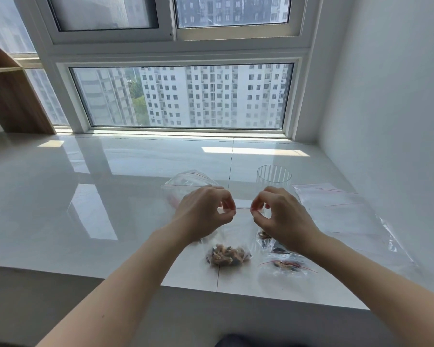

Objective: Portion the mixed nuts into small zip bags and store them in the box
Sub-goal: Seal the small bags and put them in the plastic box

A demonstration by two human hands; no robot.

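Both hands were pinching the zip strip of one small bag (229,236), left hand (204,212) and right hand (281,216) at either end, probably pressing it closed. Its nuts (227,255) sagged just below the hands. Another filled bag (286,265) lay under the right wrist on the surface (85,209), an empty glass cup (273,175) just beyond. Didn't see any box.

a high-rise flat: a glossy tiled window ledge (110,171) under a sliding window (183,96) (apartment towers (211,96) outside), wooden shelf (8,96) left.
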